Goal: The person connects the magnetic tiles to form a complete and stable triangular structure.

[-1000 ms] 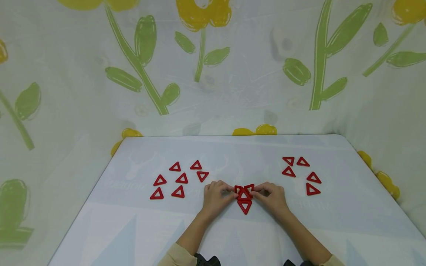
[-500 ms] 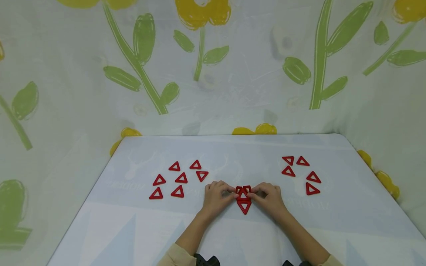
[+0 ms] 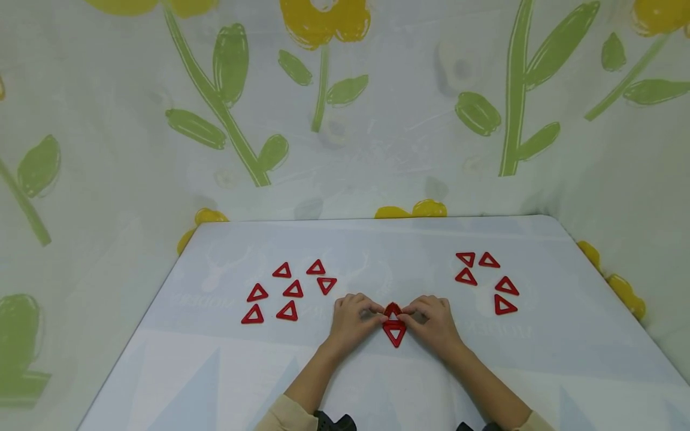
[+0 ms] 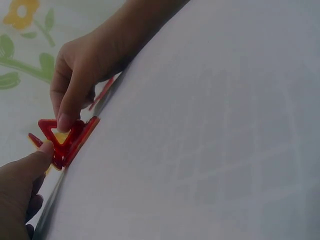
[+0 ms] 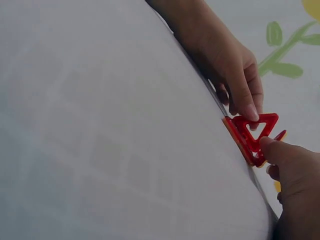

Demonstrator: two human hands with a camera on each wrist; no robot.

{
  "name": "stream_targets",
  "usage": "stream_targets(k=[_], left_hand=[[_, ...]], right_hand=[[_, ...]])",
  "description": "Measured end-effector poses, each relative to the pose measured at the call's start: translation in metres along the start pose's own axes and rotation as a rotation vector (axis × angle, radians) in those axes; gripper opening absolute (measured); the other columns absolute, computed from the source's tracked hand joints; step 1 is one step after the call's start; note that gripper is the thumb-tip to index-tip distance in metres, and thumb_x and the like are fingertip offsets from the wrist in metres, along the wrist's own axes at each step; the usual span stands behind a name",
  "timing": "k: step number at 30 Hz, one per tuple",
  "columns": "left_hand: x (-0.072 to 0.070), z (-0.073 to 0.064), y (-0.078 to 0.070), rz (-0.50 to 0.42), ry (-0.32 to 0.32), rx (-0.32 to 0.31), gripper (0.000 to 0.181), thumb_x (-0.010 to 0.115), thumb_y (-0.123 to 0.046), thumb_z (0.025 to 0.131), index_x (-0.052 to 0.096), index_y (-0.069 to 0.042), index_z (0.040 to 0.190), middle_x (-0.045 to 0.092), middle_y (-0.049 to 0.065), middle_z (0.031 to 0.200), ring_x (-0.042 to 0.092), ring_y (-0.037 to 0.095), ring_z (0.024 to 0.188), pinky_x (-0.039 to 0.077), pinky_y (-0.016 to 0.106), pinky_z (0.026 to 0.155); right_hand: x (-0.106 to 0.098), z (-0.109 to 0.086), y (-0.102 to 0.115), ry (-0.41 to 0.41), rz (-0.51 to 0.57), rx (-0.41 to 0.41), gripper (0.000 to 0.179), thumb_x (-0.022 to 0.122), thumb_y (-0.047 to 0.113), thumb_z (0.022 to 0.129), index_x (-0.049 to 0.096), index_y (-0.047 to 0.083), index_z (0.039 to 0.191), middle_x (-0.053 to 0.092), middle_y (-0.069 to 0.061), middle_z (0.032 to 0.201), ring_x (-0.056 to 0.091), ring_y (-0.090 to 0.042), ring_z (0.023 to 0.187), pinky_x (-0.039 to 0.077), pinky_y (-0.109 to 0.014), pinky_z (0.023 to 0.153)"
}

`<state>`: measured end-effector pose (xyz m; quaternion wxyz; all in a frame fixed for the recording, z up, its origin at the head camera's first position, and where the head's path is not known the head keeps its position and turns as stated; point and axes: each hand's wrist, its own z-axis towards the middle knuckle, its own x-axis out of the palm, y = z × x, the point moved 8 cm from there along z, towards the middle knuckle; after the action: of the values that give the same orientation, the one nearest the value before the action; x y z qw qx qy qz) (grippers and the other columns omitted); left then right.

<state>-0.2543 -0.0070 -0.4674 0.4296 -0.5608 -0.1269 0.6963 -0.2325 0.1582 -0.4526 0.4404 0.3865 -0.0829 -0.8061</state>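
Observation:
A small cluster of joined red triangle tiles, each an open plastic frame, is between my hands in the middle of the table. One triangle tile [image 3: 395, 336] lies flat on the near side. Behind it the other tiles stand folded up against each other, leaning together in a peak; a raised triangle tile [image 4: 47, 126] shows in the left wrist view. My left hand [image 3: 351, 320] pinches the left side of the folded tiles between thumb and fingers. From the right, my right hand [image 3: 435, 326] pinches the opposite side, its thumb [image 5: 268, 145] on the frame. Fingers partly hide the folded tiles.
Several loose red triangle tiles [image 3: 293, 288] lie flat on the left of the white table [image 3: 162, 383]. More red triangle tiles [image 3: 506, 285] are spread at the right. A flower-printed cloth [image 3: 399, 149] hangs behind the table's far edge.
The two side triangles at the back of the cluster have swung upward and inward until they meet in a peak. My right hand has shifted slightly left, closer to my left hand.

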Motion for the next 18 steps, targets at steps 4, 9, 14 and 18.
stream_targets(k=[4, 9, 14, 18], left_hand=[[-0.0004, -0.0001, -0.0026, 0.007, 0.005, 0.020, 0.014, 0.074, -0.030, 0.080, 0.074, -0.020, 0.090, 0.060, -0.008, 0.084, 0.054, 0.012, 0.091, 0.033, 0.041, 0.090], [-0.0019, -0.0005, -0.0007, -0.018, -0.020, 0.014, 0.012, 0.073, -0.027, 0.082, 0.074, -0.019, 0.091, 0.060, -0.007, 0.086, 0.054, 0.013, 0.090, 0.035, 0.040, 0.087], [-0.0013, -0.0010, 0.0049, -0.039, -0.006, -0.030, 0.016, 0.071, -0.024, 0.084, 0.074, -0.020, 0.098, 0.059, -0.005, 0.088, 0.053, 0.014, 0.090, 0.036, 0.036, 0.084], [0.0004, -0.0020, 0.0049, 0.009, 0.043, -0.024, 0.026, 0.070, -0.028, 0.084, 0.071, -0.021, 0.109, 0.058, -0.005, 0.093, 0.051, 0.013, 0.092, 0.036, 0.036, 0.086]], right_hand=[[-0.0001, 0.0006, 0.0034, -0.007, -0.025, -0.041, 0.024, 0.087, 0.009, 0.058, 0.071, 0.012, 0.076, 0.064, 0.007, 0.074, 0.053, -0.008, 0.070, 0.026, -0.026, 0.073], [0.0000, 0.0005, 0.0054, 0.012, -0.033, -0.041, 0.026, 0.087, 0.012, 0.058, 0.074, 0.010, 0.080, 0.064, 0.006, 0.076, 0.053, -0.009, 0.072, 0.027, -0.026, 0.070], [0.0021, -0.0018, 0.0038, 0.071, -0.038, -0.014, 0.032, 0.087, 0.022, 0.058, 0.075, 0.010, 0.085, 0.064, 0.006, 0.079, 0.049, -0.007, 0.072, 0.027, -0.025, 0.068], [0.0061, -0.0038, 0.0015, 0.147, -0.034, 0.007, 0.040, 0.086, 0.033, 0.061, 0.074, 0.012, 0.093, 0.064, 0.006, 0.085, 0.050, -0.008, 0.079, 0.028, -0.027, 0.070]])
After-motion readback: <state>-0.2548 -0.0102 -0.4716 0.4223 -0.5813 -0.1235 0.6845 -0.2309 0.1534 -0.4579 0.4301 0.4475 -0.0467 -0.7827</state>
